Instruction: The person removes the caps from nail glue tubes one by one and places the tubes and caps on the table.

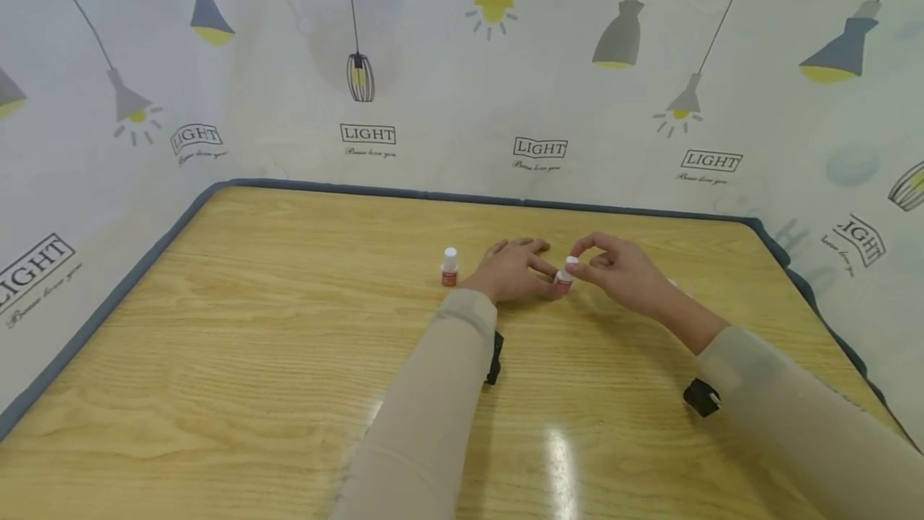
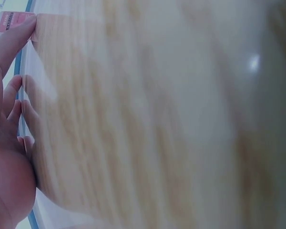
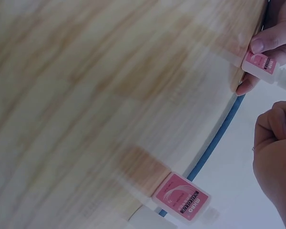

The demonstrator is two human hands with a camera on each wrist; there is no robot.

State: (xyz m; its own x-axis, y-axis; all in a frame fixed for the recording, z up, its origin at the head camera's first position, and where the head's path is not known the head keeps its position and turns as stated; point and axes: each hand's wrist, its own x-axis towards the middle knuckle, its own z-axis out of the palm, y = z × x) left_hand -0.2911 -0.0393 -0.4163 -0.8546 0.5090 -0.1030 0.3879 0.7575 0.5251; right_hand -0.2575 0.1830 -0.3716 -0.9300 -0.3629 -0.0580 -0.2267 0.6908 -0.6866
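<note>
Bottle [image 1: 565, 279], pink-labelled and near upright, stands right of the left grip [image 1: 511, 271], which pinches its body — right grip [image 1: 625, 273], opposite, pinches its white cap [image 1: 572, 261].

A glossy wood-grain worktop [image 1: 253, 343], rimmed in dark blue-grey trim [image 1: 332, 188], catches a streak of glare along its near side. A small white-capped bottle [image 1: 449, 271] with a red label stands upright on it, just left of the left hand [image 1: 511, 273], which rests on the surface. Seen from the right wrist, a pink-labelled bottle [image 3: 182, 196] stands beside a white object [image 3: 151, 218], too cropped to identify.
</note>
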